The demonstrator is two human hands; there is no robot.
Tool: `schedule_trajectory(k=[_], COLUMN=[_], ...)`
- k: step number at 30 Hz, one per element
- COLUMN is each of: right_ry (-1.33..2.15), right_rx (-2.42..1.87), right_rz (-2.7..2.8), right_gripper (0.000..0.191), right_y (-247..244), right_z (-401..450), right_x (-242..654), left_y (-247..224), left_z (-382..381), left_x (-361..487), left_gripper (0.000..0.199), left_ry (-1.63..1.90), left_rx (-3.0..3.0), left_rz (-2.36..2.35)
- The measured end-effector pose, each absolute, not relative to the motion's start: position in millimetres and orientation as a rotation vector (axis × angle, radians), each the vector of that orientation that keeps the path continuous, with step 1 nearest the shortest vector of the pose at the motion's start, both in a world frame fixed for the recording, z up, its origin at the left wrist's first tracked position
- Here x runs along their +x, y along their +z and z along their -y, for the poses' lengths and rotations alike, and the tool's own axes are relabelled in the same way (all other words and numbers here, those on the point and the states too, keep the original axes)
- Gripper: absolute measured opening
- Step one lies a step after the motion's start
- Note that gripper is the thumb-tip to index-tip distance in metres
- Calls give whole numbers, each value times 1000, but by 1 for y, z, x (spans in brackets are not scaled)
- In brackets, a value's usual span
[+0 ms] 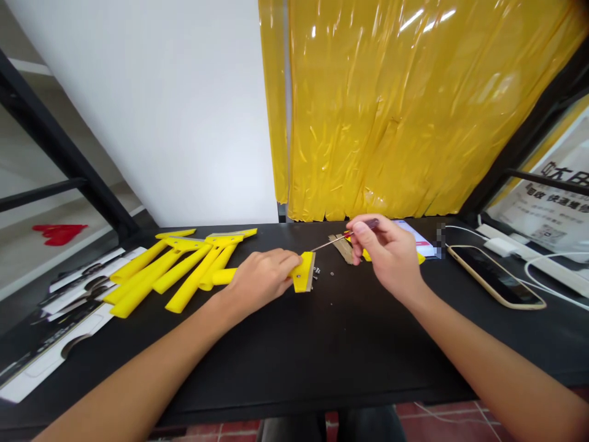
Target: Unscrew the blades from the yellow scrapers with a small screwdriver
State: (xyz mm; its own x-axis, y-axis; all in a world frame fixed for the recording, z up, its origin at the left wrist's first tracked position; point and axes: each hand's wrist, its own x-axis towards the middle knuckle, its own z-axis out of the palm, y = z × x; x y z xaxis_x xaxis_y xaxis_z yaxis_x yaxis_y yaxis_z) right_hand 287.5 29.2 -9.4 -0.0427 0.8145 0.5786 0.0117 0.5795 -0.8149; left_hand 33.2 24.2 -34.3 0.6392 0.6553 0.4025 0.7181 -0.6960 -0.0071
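My left hand (260, 279) grips the yellow handle of a plastic scraper (302, 272), whose flat head has a metal blade edge facing right. My right hand (386, 255) pinches a small screwdriver (343, 236) with a dark handle, its thin shaft reaching to just above the scraper's head. Several tiny screws (316, 271) lie on the black table (294, 362) right of the blade. Beyond my right hand are a strip of brown cardboard (341, 248) and another yellow piece (367, 255), partly hidden by that hand. Several yellow scrapers (177, 270) lie heaped left of my left hand.
White printed cards (78, 294) lie along the table's left side. A phone (494, 276), a white power strip (519, 245) and cables sit at the right. A yellow plastic sheet (381, 110) hangs behind the table, and a printed sign (547, 196) stands at the right.
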Motion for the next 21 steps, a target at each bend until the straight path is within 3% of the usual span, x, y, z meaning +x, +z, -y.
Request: schedule_trajectory(k=[14,21], right_ry=[722,598], right_rx=[-852,-723], right_rz=[1751,1526], right_gripper=[26,19], right_y=[-18,-14], right_z=[-32,-24], right_x=[286,286], left_y=[-26,-24], left_z=[-21,-22], left_x=[40,39], left_gripper=[31,24], left_ry=[-265,-638], left_rx=[-2543,-2752], left_rz=[799,1136])
